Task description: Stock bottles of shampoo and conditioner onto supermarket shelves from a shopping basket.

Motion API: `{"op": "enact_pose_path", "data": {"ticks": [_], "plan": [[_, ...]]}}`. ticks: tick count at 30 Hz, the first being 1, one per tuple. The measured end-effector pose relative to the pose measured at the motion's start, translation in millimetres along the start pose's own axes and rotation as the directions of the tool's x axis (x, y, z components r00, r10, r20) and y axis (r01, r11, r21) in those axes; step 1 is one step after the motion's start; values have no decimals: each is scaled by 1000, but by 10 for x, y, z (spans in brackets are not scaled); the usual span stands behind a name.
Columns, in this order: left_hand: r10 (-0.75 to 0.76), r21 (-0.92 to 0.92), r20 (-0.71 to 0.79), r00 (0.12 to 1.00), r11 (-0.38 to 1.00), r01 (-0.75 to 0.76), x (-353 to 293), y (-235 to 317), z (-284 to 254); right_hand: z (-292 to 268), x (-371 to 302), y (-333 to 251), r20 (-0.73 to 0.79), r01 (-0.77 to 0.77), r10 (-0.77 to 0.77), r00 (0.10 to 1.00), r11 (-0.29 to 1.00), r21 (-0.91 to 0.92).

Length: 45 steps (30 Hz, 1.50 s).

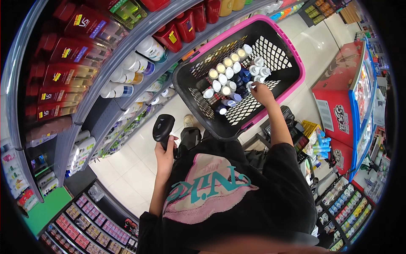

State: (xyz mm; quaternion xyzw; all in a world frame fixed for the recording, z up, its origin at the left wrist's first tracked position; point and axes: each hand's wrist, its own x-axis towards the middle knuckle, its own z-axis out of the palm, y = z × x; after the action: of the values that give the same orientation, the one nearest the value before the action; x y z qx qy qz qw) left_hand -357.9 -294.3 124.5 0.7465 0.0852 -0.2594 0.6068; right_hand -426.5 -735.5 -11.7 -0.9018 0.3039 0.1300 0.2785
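Observation:
A black handheld barcode scanner (163, 128) is upright in my left hand (165, 153), its head above the closed fingers. To the right of it is a large black basket (192, 80) with a pink rim and lattice walls. Several small bottles (227, 72) stand in it in rows, with white, cream and dark blue caps. My right hand (263, 94) reaches over the near right rim into the basket. Its fingers are pinched at the top of a white-capped bottle (249, 85) beside the dark blue ones; the hand partly hides that bottle.
Curved shelves on the left hold red shampoo bottles (63, 76) and white bottles (150, 50). A red chest freezer (334, 99) with a blue edge stands at the right. Pale tiled floor (127, 169) shows around the basket. Racks of small packages (80, 220) are at lower left.

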Motion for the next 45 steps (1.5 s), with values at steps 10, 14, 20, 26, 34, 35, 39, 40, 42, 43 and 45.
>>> {"op": "enact_pose_path", "data": {"ticks": [10, 14, 20, 26, 34, 35, 39, 40, 42, 43, 45], "plan": [[-37, -12, -44, 998, 999, 37, -150, -166, 12, 403, 493, -203, 60, 143, -138, 989, 985, -93], [-42, -24, -72, 997, 999, 40, -211, -209, 20, 714, 763, -289, 239, 96, -42, 970, 971, -219], [-68, -31, -117, 991, 997, 65, -307, -265, 2, 1276, 967, -135, 284, 6, 100, 954, 937, -350], [-86, -41, -165, 983, 996, 80, -397, -458, -42, 1307, 944, -268, 243, 28, 88, 966, 899, -438], [-89, -66, -152, 984, 995, 79, -378, -438, -30, 870, 864, -296, 196, 138, -70, 978, 922, -362], [-84, -68, -148, 985, 995, 74, -355, -417, -26, 739, 802, -265, 189, 135, -69, 980, 922, -364], [-23, -73, -101, 995, 997, 15, -241, -398, -77, 14, 471, -400, 84, 277, -265, 961, 933, -228], [-15, -75, -96, 995, 997, 8, -213, -398, -88, -170, 387, -451, 66, 313, -306, 950, 937, -154], [7, -74, -83, 997, 997, -13, -192, -329, -134, -577, 125, -730, 2, 331, -334, 943, 934, -136], [26, -81, -92, 995, 996, -33, -185, -344, -180, -749, -2, -889, -20, 350, -354, 935, 930, -113], [9, -72, -48, 999, 997, -13, -168, -459, -314, -1037, -290, -1258, -45, 376, -379, 924, 924, -64]]}}
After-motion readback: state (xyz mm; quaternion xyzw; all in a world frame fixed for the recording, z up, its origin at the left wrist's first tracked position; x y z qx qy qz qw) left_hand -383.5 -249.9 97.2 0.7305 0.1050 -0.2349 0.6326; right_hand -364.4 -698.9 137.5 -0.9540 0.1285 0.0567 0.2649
